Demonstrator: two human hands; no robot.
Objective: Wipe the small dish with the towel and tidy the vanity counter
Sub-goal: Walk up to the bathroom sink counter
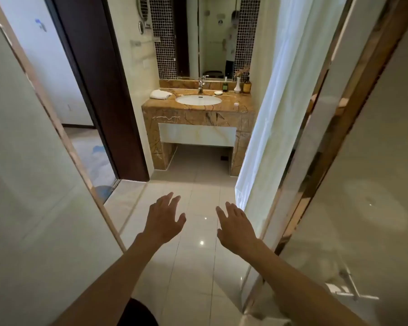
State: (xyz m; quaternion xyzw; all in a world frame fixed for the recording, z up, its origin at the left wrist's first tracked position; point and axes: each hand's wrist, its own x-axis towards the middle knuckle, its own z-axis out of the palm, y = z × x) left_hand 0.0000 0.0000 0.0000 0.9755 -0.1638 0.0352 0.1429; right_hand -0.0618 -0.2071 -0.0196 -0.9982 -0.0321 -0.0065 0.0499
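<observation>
A brown marble vanity counter (156, 107) stands far ahead at the end of a tiled passage. A folded white towel (160, 94) lies on its left end. A small white dish (218, 92) sits behind the oval white basin (198, 100), right of the tap (201, 84). A small white lid-like item (236, 104) lies near the counter's right front. My left hand (164, 220) and my right hand (236, 228) are stretched out low over the floor, fingers spread, holding nothing, well short of the counter.
A dark green bottle (225, 84), a white vase (238, 85) and an amber bottle (246, 85) stand at the counter's back right under the mirror (212, 36). A white curtain (276, 102) hangs on the right. Glass panels flank me; a dark door frame (99, 90) stands left.
</observation>
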